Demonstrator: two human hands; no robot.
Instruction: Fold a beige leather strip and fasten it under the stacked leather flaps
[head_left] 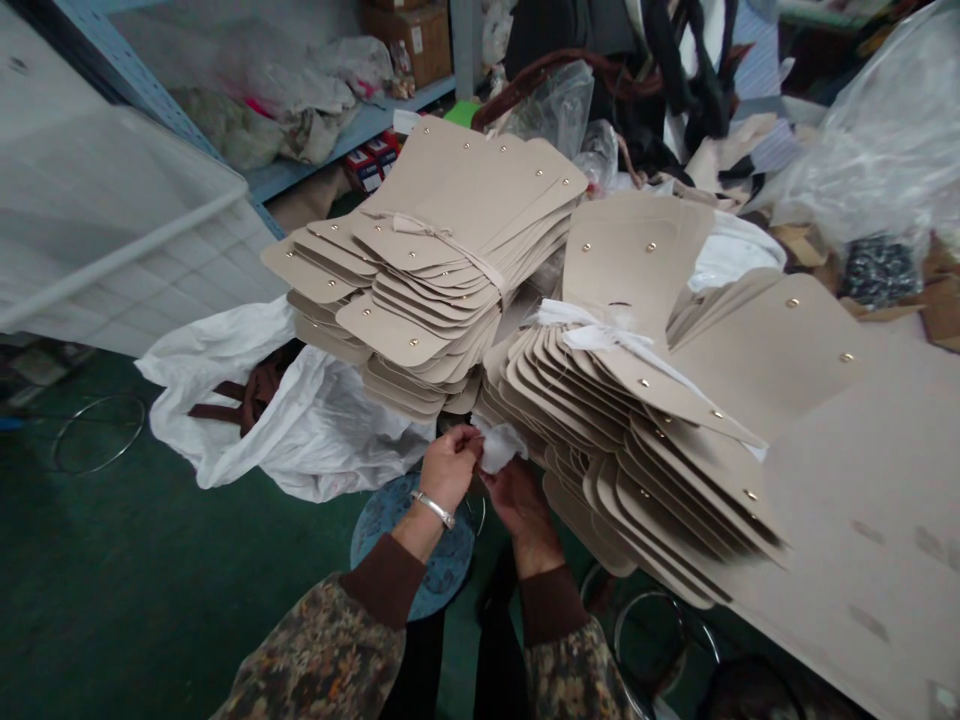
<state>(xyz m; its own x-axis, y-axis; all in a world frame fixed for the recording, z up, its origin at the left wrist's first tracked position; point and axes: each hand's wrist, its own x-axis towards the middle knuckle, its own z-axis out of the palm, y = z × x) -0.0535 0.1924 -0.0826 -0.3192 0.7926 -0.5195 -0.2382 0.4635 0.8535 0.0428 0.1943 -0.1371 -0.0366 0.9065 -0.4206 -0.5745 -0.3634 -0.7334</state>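
My left hand (pixel 452 463) and my right hand (pixel 516 495) meet close together at the table's near edge. Between them is a crumpled piece of thin white material (pixel 501 446), perhaps plastic or cloth. The left fingers pinch its left side; the right fingers curl under it, partly hidden. Just beyond my hands, a tied stack of beige panels with brass-coloured studs (pixel 562 385) rests to the right, bound by a white strip (pixel 600 332). Another tied stack of beige panels (pixel 465 215) lies to the left, with a pale strip (pixel 450 240) knotted around it.
A white sack (pixel 330 420) holding brown straps stands at left. Below my hands is a round blue stool (pixel 412 560). A white plastic crate (pixel 135 220) and blue shelving (pixel 277 180) border the left. Clear plastic bags (pixel 862 150) and dark straps pile up behind the stacks.
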